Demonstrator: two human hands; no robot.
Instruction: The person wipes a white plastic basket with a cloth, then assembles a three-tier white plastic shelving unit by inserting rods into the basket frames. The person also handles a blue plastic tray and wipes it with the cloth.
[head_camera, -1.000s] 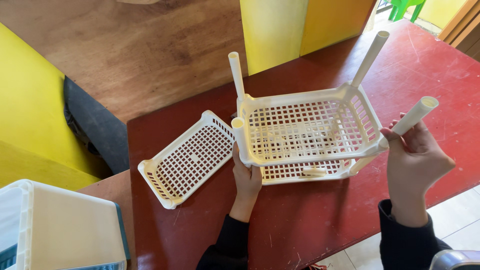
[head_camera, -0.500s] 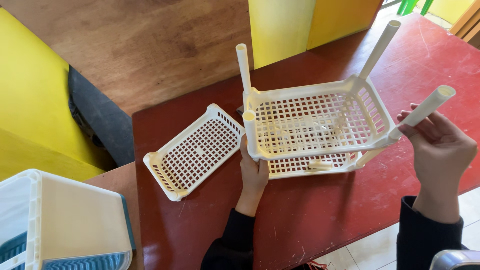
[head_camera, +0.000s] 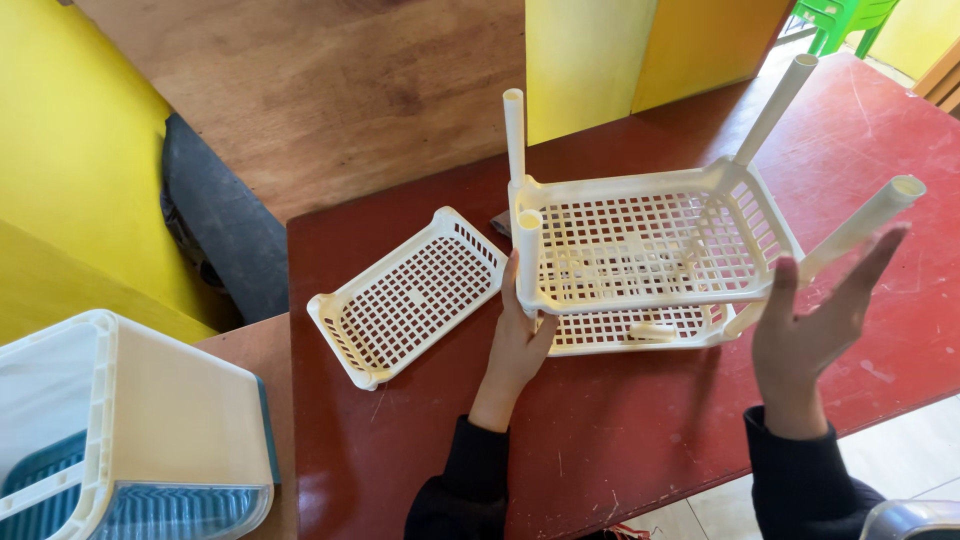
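Cream plastic shelf rack half assembled on a red table, one hand steadying it and the other lifted off.

The person's left hand (head_camera: 518, 345) presses against the near left corner of the upper lattice tray (head_camera: 650, 240), fingers together and flat against its rim below a short corner tube (head_camera: 528, 262); the right hand (head_camera: 815, 325) hangs open just beside the slanting right tube (head_camera: 862, 228), fingers spread and holding nothing. A second tray (head_camera: 630, 326) lies under the first, and a spare tray (head_camera: 410, 295) rests apart to the left on the table (head_camera: 620, 450). The step in hand looks like seating the leg tubes; the slanted one probably needs straightening and pushing home in its socket.
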